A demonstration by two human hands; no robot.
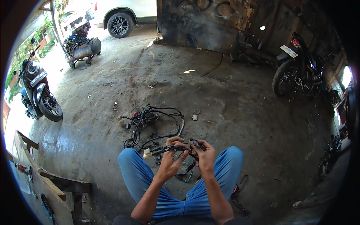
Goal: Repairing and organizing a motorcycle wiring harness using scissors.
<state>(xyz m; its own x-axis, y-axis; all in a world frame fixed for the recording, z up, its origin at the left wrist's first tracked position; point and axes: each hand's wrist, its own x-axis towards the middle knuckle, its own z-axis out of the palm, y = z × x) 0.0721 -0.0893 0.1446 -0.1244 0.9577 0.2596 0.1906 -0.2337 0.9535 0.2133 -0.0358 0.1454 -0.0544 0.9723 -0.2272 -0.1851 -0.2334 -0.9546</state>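
Observation:
Between my knees, my left hand (172,157) grips a black wiring harness branch (159,149), its fingers wrapped round it; a cream plastic connector (147,153) hangs at the branch's left end. Just to its right, my right hand (204,153) pinches a small dark piece (194,143) on the harness, perhaps a connector, too small to make out. Loops of the harness dangle below both hands. The tangled rest of the wiring (142,119), with a little red part in it, lies on the concrete floor beyond my knees.
A scooter (39,90) and wheeled compressor (84,50) stand left, a white car (135,15) behind, a motorcycle (294,75) at right. A wooden frame (52,180) sits at lower left. A ring (197,111) and small metal piece (194,117) lie on the floor (243,112).

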